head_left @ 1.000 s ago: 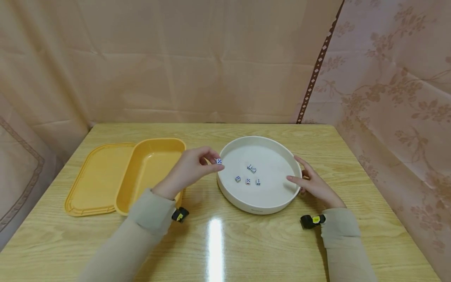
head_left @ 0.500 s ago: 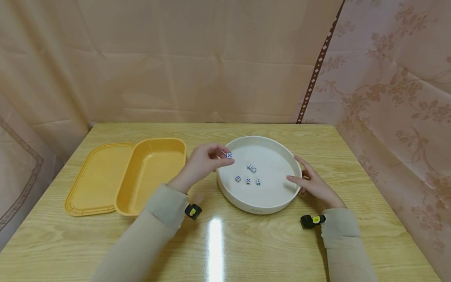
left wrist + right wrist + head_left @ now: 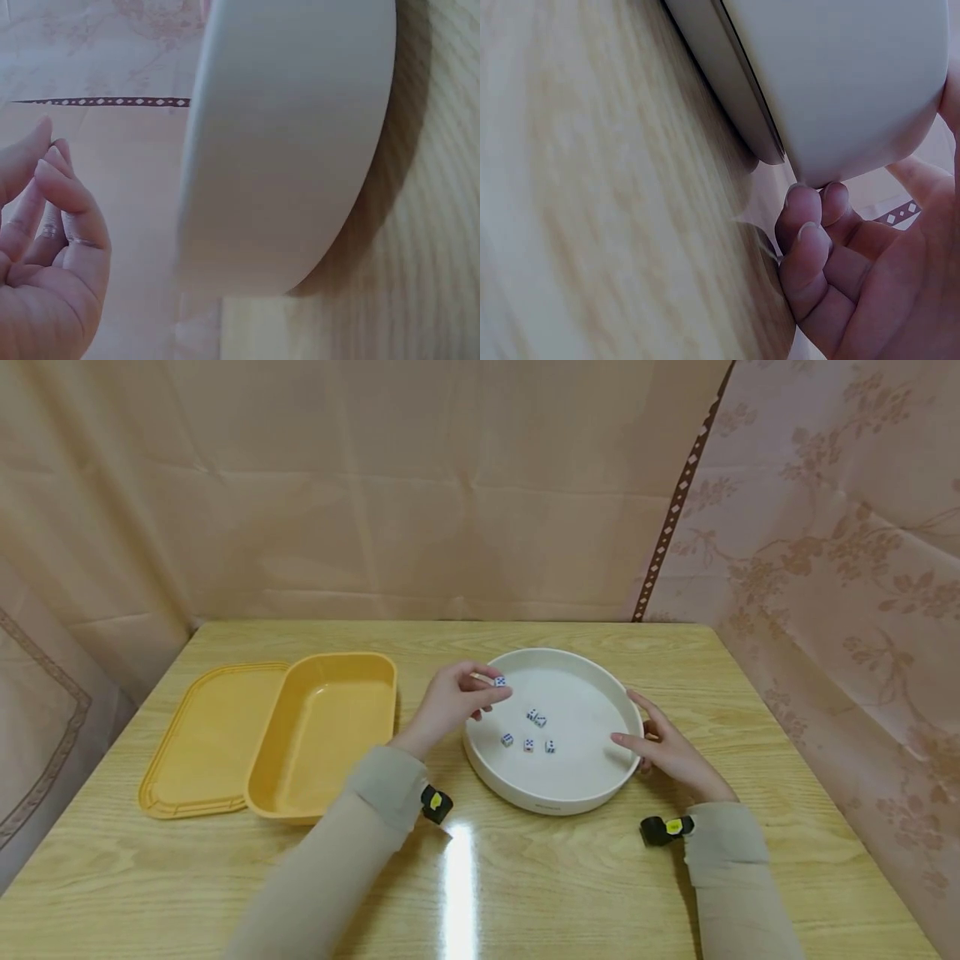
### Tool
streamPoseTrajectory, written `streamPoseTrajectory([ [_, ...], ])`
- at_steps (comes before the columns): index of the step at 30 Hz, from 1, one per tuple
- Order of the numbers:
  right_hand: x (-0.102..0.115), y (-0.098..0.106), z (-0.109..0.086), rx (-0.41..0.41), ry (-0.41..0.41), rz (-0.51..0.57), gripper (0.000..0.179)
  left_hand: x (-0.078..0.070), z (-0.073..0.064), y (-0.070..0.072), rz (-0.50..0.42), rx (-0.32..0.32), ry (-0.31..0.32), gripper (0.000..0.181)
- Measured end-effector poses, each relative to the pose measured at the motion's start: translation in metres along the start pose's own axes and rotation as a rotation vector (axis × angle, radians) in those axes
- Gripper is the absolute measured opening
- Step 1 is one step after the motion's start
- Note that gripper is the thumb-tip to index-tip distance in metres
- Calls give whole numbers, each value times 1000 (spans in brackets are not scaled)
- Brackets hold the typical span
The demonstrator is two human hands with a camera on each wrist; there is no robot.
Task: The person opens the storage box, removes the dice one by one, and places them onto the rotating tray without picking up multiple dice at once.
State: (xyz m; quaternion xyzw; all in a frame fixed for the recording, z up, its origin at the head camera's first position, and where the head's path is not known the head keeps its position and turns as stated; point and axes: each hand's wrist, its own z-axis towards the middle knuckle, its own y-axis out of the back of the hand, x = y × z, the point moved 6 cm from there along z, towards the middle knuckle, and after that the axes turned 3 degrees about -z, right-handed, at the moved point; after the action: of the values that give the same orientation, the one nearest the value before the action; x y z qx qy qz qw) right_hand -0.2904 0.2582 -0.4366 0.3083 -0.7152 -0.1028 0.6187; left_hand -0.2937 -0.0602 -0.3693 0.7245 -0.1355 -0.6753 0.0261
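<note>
Between thumb and fingertips my left hand [image 3: 450,703] pinches a white die [image 3: 500,682] with blue pips, held above the left rim of a round white dish [image 3: 581,706]. From the left wrist view, the left hand [image 3: 56,247] is beside the dish's outer wall [image 3: 289,142], and the die is hidden. My right hand [image 3: 671,758] grips the dish's right side, thumb over the rim and fingers outside. In the right wrist view, curled fingertips [image 3: 802,206] touch low on the dish wall [image 3: 847,90]. Several more dice lie on the dish floor, including one die [image 3: 528,746] near the front.
A yellow rectangular tub [image 3: 322,735] stands left of the dish, with its flat yellow lid [image 3: 210,739] lying partly under its left side. Everything rests on a wood-grain table [image 3: 570,885]. Curtains [image 3: 420,510] hang behind the table and at its sides.
My left hand has carried the die rightward and slightly away from me, from beside the dish to over its rim. The right hand, the dish and the dice in it have stayed put.
</note>
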Motion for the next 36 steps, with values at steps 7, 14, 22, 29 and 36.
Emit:
streamPoseTrajectory([
  [7, 2, 0, -1, 1, 4, 1, 88, 7, 8, -14, -55, -6, 19, 34],
  [14, 3, 0, -3, -2, -1, -5, 88, 15, 14, -24, -95, -21, 32, 33],
  [22, 2, 0, -4, 1, -9, -1, 88, 20, 17, -35, -131, -20, 23, 31],
  [29, 3, 1, -4, -3, 0, -11, 87, 22, 18, -38, -74, -36, 37, 30],
  [36, 2, 0, -4, -2, -2, -8, 88, 22, 17, -41, -10, -31, 47, 27],
])
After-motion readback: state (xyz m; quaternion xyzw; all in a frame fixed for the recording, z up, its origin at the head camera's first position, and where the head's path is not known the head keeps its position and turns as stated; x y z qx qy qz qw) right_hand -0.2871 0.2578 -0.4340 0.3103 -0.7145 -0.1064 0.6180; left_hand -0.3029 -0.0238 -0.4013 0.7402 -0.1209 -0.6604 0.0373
